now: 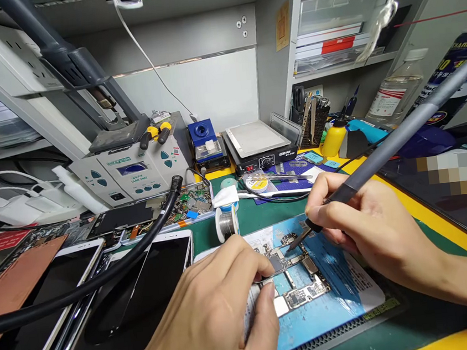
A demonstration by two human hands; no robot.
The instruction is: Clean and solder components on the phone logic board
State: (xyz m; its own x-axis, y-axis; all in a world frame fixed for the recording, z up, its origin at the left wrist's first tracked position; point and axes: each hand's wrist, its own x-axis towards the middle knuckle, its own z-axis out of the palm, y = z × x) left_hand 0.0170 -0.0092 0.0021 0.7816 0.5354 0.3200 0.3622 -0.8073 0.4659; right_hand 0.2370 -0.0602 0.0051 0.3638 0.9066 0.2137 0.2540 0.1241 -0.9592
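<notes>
A phone circuit board (300,296) with open gaps lies on a blue-and-white printed mat (341,286). My left hand (218,310) is closed at the board's left side, index finger and thumb pinching its edge. Part of that edge and a pale item under the palm are hidden. Gripped like a pen in my right hand (372,227) is a long grey pen-shaped tool (385,150). Its thin dark tip points down at the upper part of the board; whether it touches, I cannot tell. A solder wire spool (227,223) stands just beyond my left hand.
A thick black hose (142,260) crosses the left side over phones and phone screens (161,277). Behind stand a rework station (133,171), a flat heating plate (258,139) and a tool holder (311,116). On the right are a yellow bottle (334,139) and a dark-screened device (439,192).
</notes>
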